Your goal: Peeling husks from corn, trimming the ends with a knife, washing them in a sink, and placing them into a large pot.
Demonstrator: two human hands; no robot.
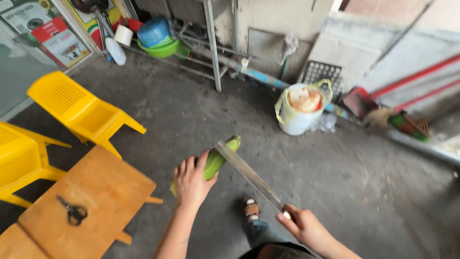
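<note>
Head view: the left hand [190,181] is gripping a green stalk [214,162] in curled fingers, holding it above the concrete floor [335,177]. The right hand [304,224] is clenching a long knife [247,173], its blade resting against the stalk's upper end. Scissors [73,211] are lying on a wooden table [103,184] beside yellow chairs [79,110].

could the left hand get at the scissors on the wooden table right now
Probably not as it stands: the left hand is wrapped around the green corn ear. The scissors lie uncovered on the wooden table, further left.
</note>
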